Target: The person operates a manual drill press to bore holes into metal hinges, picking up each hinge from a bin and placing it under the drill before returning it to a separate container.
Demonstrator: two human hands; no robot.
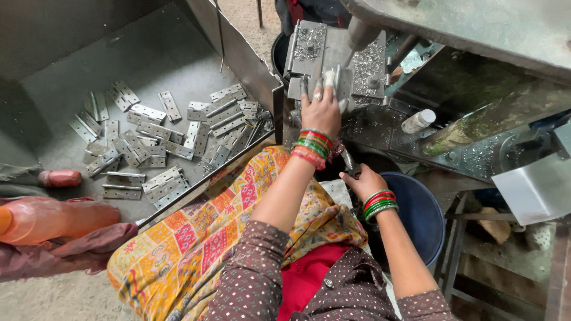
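Hinge (pixel 329 80) sits flat on the machine bed (pixel 333 56), just under the spindle (pixel 360 32), and the left hand (pixel 321 110) is pressing it there w/ fingers stretched fwd and lying together on top of the metal. Looks like a hold-down grip, fingertips (pixel 318 94) past the hinge's near edge so the piece can't shift under the tool, though exactly how much of it is pinned I can't tell, the hand covers most of it. Metal chips (pixel 369 62) are scattered right & left of those fingertips, on both sides of the bed.

Right hand (pixel 363 181) is lower, nearer the body, fingers curled shut around a dark lever handle (pixel 350 163) that pokes up past the knuckles. Probably gripped low like that so the arm can pull w/o leaving the seat. Below that wrist, a blue bucket (pixel 419 211), likely set there to catch finished pcs within a drop's reach.

Off to the left of the left forearm, well apart from both hands, a loose heap of hinges (pixel 160 134) lies in a sheet-metal tray (pixel 143 59), prob. the stock pile, kept on the feeding hand's side. An orange bottle (pixel 53 217) lies further left by the patterned cloth (pixel 184 244) over the lap. A small white bottle (pixel 418 121) lies right of the bed.
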